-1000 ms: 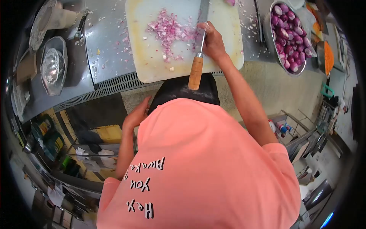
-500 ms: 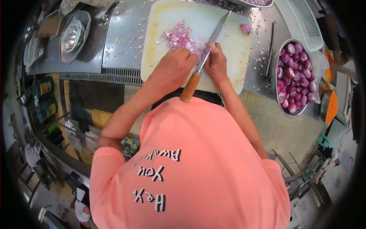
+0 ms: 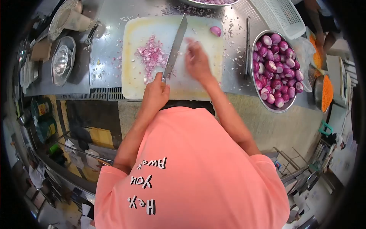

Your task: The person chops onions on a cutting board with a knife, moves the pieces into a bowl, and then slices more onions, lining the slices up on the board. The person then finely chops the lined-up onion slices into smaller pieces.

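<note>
My left hand is closed around the handle of a large kitchen knife at the near side of a white cutting board. The blade points away from me, tilted slightly right, with its edge side hidden from clear view. Left of the blade lies a loose pile of chopped purple shallots. My right hand is over the board, right of the blade and apart from it. Motion smears its fingers, so I cannot make out whether anything is in them. One peeled shallot rests at the board's far right corner.
A steel bowl heaped with whole peeled shallots stands on the right. Behind it is a white plastic basket. Another bowl of chopped shallots sits beyond the board. A metal dish stands at left. Scraps litter the steel counter.
My left hand has taken hold of the knife handle, which lay between my hands at the board's near edge. My right hand has moved away from the blade. The view has shifted slightly.
</note>
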`<state>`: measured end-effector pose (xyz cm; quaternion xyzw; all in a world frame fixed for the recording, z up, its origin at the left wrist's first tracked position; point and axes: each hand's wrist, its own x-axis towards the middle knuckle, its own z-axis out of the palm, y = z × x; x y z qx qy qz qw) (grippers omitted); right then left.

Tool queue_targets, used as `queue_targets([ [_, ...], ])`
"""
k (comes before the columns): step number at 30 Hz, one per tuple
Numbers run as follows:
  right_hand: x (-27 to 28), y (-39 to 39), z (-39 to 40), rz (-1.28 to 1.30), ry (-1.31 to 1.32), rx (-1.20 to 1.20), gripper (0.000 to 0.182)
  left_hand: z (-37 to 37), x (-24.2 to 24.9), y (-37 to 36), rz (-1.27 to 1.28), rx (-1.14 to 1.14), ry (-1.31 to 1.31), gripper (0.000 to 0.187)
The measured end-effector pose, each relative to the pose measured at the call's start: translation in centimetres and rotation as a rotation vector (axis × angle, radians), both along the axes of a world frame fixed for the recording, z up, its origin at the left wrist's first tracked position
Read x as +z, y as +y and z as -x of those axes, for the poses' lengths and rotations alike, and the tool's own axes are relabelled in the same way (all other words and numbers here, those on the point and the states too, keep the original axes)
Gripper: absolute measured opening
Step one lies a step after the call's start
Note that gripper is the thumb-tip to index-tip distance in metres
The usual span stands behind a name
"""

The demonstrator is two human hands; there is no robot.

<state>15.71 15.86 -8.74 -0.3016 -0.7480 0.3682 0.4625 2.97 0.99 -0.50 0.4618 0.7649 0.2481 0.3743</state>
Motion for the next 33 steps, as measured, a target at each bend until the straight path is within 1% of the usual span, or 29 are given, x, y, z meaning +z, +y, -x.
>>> queue_targets([
  [2,1.9,4.0,-1.7,-0.102,-0.065,-0.271,0.044,0.2,0.3,-0.7,-0.003,0.063,-0.027,0.03],
  [4,2.5,8.1,-4.0,-0.22,-0.201,-0.425,0.033,0.1,1.3,-1.9,-0.064,0.035,-0.082,0.025],
  [5,2.6,9.3,-5.0,-0.221,-0.224,-0.433,0.028,-0.1,1.3,-2.5,-0.063,0.053,-0.079,0.025],
  [6,2.7,10.5,-5.5,-0.228,-0.241,-0.448,0.023,-0.1,1.0,-2.9,-0.039,0.013,-0.16,0.035],
  [7,2.4,11.6,-5.6,-0.231,-0.235,-0.441,0.023,-0.1,0.5,-3.3,-0.012,-0.031,-0.245,0.045],
  [8,1.7,12.3,-5.6,-0.232,-0.282,-0.419,0.021,0.1,-0.5,-3.8,-0.013,-0.025,-0.244,0.045],
  [10,0.6,12.9,-5.2,-0.245,-0.328,-0.388,0.019,1.0,-2.4,-4.3,-0.081,-0.039,-0.189,0.028],
  [11,0.1,12.9,-5.0,-0.193,-0.404,-0.321,0.018,1.7,-2.5,-4.4,-0.089,-0.034,-0.188,0.028],
  [12,0.0,12.7,-4.6,-0.14,-0.48,-0.252,0.017,2.5,-2.4,-4.7,-0.075,0.021,-0.145,0.028],
  [13,-0.1,12.4,-4.3,-0.19,-0.493,-0.236,0.014,3.3,-2.1,-4.8,-0.06,0.078,-0.1,0.029],
  [14,-0.4,11.9,-3.9,-0.196,-0.485,-0.227,0.014,4.1,-1.9,-4.9,-0.065,0.089,-0.093,0.029],
  [16,-0.1,9.4,-2.8,-0.074,-0.426,-0.182,0.012,5.2,-1.1,-4.9,0.015,0.131,-0.024,0.047],
  [17,0.1,7.7,-2.2,0.012,-0.395,-0.127,0.013,5.3,-0.4,-4.8,0.017,0.113,-0.025,0.037],
  [18,0.7,5.6,-1.2,0.095,-0.365,-0.072,0.014,5.0,-0.3,-4.5,0.015,0.111,-0.028,0.037],
  [20,0.7,1.7,0.5,0.107,-0.325,0.091,0.017,4.0,-0.3,-3.8,-0.068,0.054,0.058,0.029],
  [21,1.3,0.2,1.2,0.065,-0.357,0.137,0.017,3.3,-0.9,-3.0,-0.069,0.06,0.058,0.029],
  [22,1.7,-1.1,2.0,0.023,-0.385,0.184,0.018,2.8,-1.8,-1.9,-0.13,0.09,0.102,0.028],
  [23,1.4,-2.0,2.7,0.015,-0.321,0.157,0.015,2.6,-2.4,-1.3,-0.191,0.121,0.147,0.028],
  [24,1.6,-2.4,2.9,0.014,-0.317,0.162,0.015,2.6,-1.2,-1.2,-0.191,0.125,0.152,0.028],
  [26,2.3,-2.8,3.0,-0.057,-0.441,0.144,0.017,2.9,2.0,-0.7,-0.014,0.103,0.038,0.029],
  [27,2.5,-2.8,3.0,-0.057,-0.438,0.137,0.017,2.7,2.0,-1.2,-0.015,0.097,0.041,0.029],
  [29,2.8,-2.8,3.0,-0.146,-0.572,0.127,0.021,2.3,1.4,-2.4,-0.149,0.092,0.114,0.03],
  [30,2.9,-2.8,3.1,-0.143,-0.567,0.122,0.021,2.2,0.5,-2.1,-0.148,0.087,0.118,0.03],
  [32,3.2,-2.9,3.3,-0.14,-0.661,0.137,0.023,2.0,-1.5,-1.1,-0.123,0.054,0.139,0.03],
  [33,3.1,-3.0,3.2,-0.14,-0.66,0.135,0.023,2.0,-0.6,-1.2,-0.124,0.053,0.14,0.03],
])
